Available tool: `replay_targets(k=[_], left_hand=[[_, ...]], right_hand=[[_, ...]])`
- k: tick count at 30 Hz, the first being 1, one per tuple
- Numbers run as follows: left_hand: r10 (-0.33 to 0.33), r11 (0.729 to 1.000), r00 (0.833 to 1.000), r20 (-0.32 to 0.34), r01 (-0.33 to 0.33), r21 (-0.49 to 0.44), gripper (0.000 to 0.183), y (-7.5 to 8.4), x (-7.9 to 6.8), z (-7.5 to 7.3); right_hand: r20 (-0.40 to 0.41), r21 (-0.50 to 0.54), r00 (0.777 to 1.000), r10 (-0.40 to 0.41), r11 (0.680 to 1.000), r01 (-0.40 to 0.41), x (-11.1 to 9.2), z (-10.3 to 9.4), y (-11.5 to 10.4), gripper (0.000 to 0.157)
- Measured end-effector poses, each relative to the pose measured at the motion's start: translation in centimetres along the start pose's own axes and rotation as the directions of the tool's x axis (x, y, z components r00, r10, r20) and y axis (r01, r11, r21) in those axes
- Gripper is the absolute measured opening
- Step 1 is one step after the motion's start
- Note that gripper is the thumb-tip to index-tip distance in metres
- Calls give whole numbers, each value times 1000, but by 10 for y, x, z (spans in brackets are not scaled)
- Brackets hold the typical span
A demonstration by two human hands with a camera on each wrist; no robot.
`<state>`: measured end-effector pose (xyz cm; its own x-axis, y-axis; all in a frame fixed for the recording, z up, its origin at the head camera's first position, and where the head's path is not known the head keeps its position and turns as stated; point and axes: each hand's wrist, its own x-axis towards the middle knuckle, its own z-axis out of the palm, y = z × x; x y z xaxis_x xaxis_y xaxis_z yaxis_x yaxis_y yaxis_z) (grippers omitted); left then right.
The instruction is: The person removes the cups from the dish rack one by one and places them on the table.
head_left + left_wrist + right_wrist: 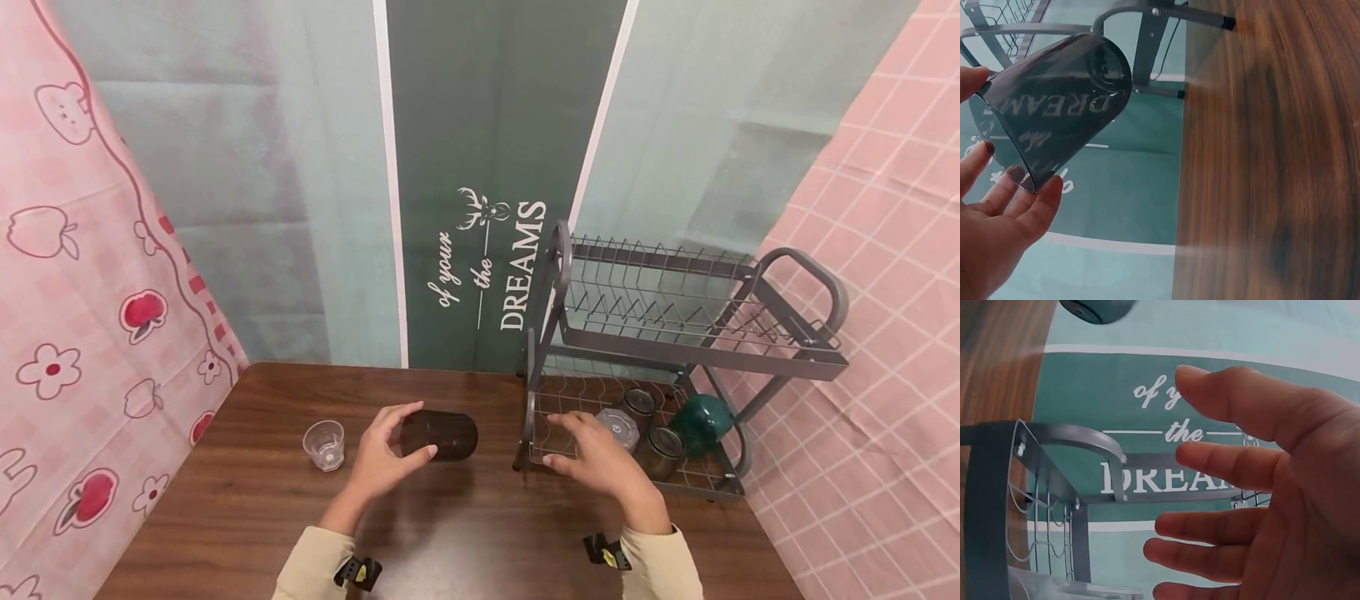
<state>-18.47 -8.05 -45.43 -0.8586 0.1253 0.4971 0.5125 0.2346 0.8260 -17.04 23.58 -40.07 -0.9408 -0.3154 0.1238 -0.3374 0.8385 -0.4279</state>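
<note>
A dark see-through drinking glass point(450, 435) is tipped on its side above the table. My left hand point(378, 458) grips it near the rim, thumb on one side and fingers on the other. In the left wrist view the glass point(1066, 103) has its base pointing away from the palm. My right hand point(603, 458) hovers by the left front of the dish rack point(701, 354), its fingers spread. The right wrist view shows that hand point(1297, 475) holding nothing. A small clear cup point(325, 446) stands on the table to the left of my left hand.
On the rack's lower tier stand a clear glass point(619, 428), dark glasses point(662, 452) and a teal glass point(702, 423). Its upper tier has wire plate slots point(645, 308). Curtains point(315, 208) back the wooden table point(465, 533); pink cloth hangs at both sides.
</note>
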Motion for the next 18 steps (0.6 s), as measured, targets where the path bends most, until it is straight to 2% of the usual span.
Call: replay_targets(k=[3, 6, 18], left_hand=[[-9, 999, 1000, -12, 9, 49, 61, -17, 0, -1], [-23, 995, 1000, -15, 24, 97, 61, -26, -1, -4], [-19, 975, 1000, -10, 21, 220, 61, -39, -2, -13]], right_hand=[[7, -9, 1000, 28, 1000, -28, 0, -4, 2, 54], [23, -15, 998, 65, 998, -65, -2, -7, 4, 57], [-17, -96, 997, 75, 992, -76, -2, -21, 13, 61]])
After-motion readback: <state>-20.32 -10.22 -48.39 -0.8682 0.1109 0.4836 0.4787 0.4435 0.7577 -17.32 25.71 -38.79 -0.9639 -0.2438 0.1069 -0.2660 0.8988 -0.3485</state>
